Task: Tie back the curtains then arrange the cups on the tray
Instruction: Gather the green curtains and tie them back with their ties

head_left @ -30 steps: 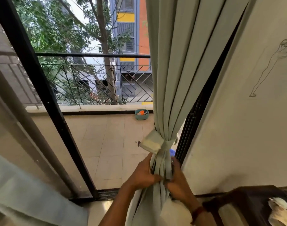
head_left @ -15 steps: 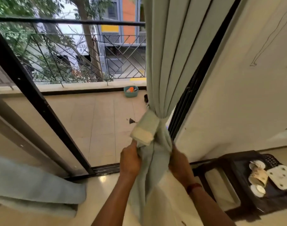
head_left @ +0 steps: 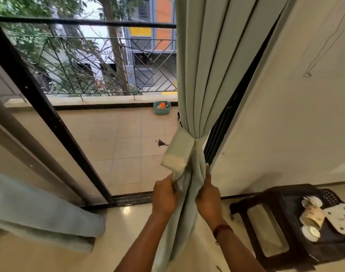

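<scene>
Curtain [head_left: 199, 75] gripped between left hand [head_left: 163, 197], right hand [head_left: 208, 197]

Bare forearms, no sleeves; dark red thread band [head_left: 222, 228] on right wrist.

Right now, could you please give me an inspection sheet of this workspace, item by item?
surface: dark stool at lower right, on a glossy floor.
job's things: curtain gathered by a tie-back; cups on the stool beside a white tray, one tipped over.
clutter: teal basket on the balcony floor.
hands: left hand and right hand both grip the curtain below the tie-back.
cables: nothing seen.
surroundings: black door frame, balcony railing, second curtain at lower left.
</scene>
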